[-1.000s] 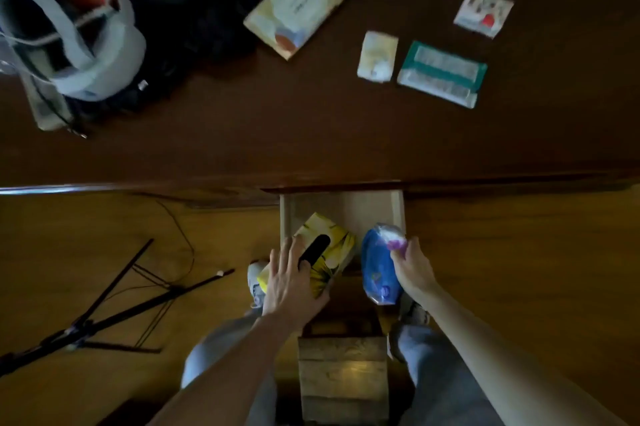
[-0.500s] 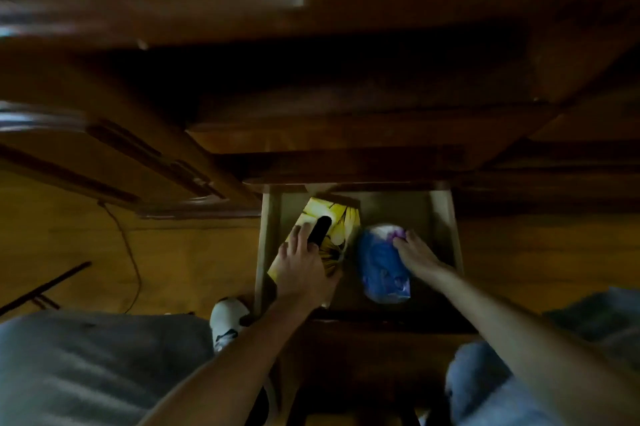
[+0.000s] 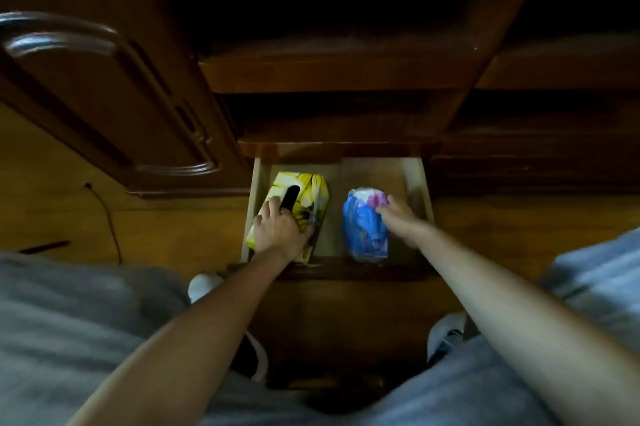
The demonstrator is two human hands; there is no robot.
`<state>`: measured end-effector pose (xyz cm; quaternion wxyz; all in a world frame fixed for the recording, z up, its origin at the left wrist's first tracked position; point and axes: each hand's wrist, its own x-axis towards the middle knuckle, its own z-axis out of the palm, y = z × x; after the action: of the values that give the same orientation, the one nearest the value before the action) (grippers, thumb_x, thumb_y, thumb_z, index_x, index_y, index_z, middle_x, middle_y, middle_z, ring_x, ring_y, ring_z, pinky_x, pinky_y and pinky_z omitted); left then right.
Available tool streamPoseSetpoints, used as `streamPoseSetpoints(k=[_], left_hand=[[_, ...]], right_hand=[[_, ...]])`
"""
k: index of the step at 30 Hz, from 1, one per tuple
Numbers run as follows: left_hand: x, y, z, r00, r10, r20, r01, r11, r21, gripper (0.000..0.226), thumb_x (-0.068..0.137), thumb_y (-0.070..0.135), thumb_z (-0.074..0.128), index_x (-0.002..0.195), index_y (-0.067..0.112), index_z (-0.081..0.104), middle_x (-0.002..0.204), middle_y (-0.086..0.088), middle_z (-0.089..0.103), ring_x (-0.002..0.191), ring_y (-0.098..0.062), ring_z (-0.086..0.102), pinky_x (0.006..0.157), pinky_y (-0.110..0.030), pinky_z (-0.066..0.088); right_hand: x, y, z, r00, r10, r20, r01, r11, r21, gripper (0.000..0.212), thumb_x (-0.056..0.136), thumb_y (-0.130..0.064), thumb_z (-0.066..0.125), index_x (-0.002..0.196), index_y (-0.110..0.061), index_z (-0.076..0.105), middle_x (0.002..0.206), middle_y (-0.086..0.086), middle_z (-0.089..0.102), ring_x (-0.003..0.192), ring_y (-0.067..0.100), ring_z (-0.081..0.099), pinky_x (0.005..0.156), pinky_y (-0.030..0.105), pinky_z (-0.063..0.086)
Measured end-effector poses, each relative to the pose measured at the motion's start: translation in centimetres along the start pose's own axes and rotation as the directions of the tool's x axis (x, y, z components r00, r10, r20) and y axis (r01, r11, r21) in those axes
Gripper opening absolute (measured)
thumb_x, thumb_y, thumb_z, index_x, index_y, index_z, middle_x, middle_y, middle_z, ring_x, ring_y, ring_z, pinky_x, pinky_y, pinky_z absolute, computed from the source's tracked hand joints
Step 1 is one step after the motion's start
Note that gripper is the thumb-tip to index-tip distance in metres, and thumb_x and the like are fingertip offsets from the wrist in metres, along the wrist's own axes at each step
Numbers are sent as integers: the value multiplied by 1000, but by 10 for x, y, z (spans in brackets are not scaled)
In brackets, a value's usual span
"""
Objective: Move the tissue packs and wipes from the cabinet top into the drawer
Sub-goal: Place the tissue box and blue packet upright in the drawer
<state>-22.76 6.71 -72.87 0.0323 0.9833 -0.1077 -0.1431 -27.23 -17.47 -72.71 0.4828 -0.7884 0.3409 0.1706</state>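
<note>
The open wooden drawer (image 3: 415, 183) sits low in the cabinet front, at the middle of the head view. A yellow tissue box (image 3: 308, 193) with a black slot lies in its left half, and my left hand (image 3: 278, 230) grips the box's near end. A blue and pink wipes pack (image 3: 360, 224) lies in the right half. My right hand (image 3: 398, 214) rests on that pack's right side, fingers curled onto its top. The cabinet top is out of view.
A dark cabinet door (image 3: 114, 107) with a curved moulding stands to the left of the drawer. A thin cable (image 3: 107, 214) trails across the wooden floor at left. My grey-clad knees and light shoes (image 3: 204, 283) are close below the drawer.
The view has dropped from the cabinet top down to the drawer. Both hands have carried the yellow box and the blue pack deeper into the drawer, where they now lie on its bottom.
</note>
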Motion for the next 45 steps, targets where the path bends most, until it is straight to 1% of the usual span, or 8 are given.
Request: streamPoseSetpoints(k=[4, 8, 19, 23, 30, 35, 41, 45], left_hand=[[6, -7, 6, 999, 22, 36, -23, 999, 24, 83, 88, 79, 34, 132, 13, 58, 154, -6, 27, 140, -27, 29, 112, -44, 33], [6, -17, 30, 990, 83, 114, -90, 994, 55, 82, 85, 81, 37, 130, 15, 59, 164, -5, 13, 147, -28, 18, 111, -48, 32], [18, -14, 32, 994, 94, 48, -101, 979, 175, 76, 82, 81, 45, 118, 19, 71, 155, -4, 22, 141, -28, 22, 114, -52, 29], [20, -12, 33, 1000, 10, 7, -12, 979, 202, 82, 86, 81, 34, 124, 16, 68, 157, -11, 25, 144, -31, 21, 117, -49, 25], [16, -14, 43, 996, 19, -88, -9, 993, 114, 95, 85, 82, 36, 146, 9, 40, 161, -15, 26, 148, -30, 25, 118, -47, 31], [49, -14, 40, 973, 171, -156, -160, 984, 79, 95, 85, 76, 46, 155, 17, 21, 166, -10, 16, 151, -30, 18, 120, -48, 25], [100, -10, 36, 982, 167, 93, -174, 982, 74, 105, 85, 78, 44, 159, 24, -7, 169, -5, -3, 154, -29, -6, 125, -50, 6], [98, -14, 38, 979, 151, 136, -159, 986, 51, 107, 78, 78, 52, 158, 26, 5, 167, -6, 10, 154, -31, 0, 123, -53, 10]], right_hand=[[6, -8, 0, 998, 69, -11, -67, 993, 97, 50, 105, -43, 51, 142, -9, 49, 140, 16, 55, 125, 33, 57, 94, 42, 51], [28, 4, 21, 991, 118, 63, -124, 987, 98, 40, 107, -41, 47, 133, -12, 53, 124, 9, 64, 94, 18, 63, 75, 36, 53], [53, 51, 59, 996, 60, -65, -73, 970, -231, 82, 100, -66, 34, 161, -15, 13, 147, 22, 51, 126, 40, 57, 98, 48, 47], [52, 43, 61, 999, 9, -34, -18, 960, -280, 86, 98, -55, 53, 161, -13, 13, 142, 18, 56, 123, 37, 59, 83, 39, 42], [52, 50, 55, 946, -121, -301, 24, 951, -307, 65, 98, -29, 62, 154, -25, 30, 133, 9, 62, 110, 26, 66, 72, 32, 45], [53, 46, 59, 994, -100, -53, 62, 870, -490, 80, 88, -64, 63, 154, -35, 28, 151, 9, 38, 124, 31, 55, 82, 40, 51], [61, 38, 52, 984, 32, 178, 61, 867, -495, 91, 84, -80, 53, 155, -32, 24, 157, 12, 30, 131, 39, 50, 102, 52, 45], [63, 35, 56, 983, 1, 184, 98, 841, -531, 91, 83, -60, 72, 154, -31, 24, 153, 13, 35, 128, 37, 52, 99, 50, 48]])
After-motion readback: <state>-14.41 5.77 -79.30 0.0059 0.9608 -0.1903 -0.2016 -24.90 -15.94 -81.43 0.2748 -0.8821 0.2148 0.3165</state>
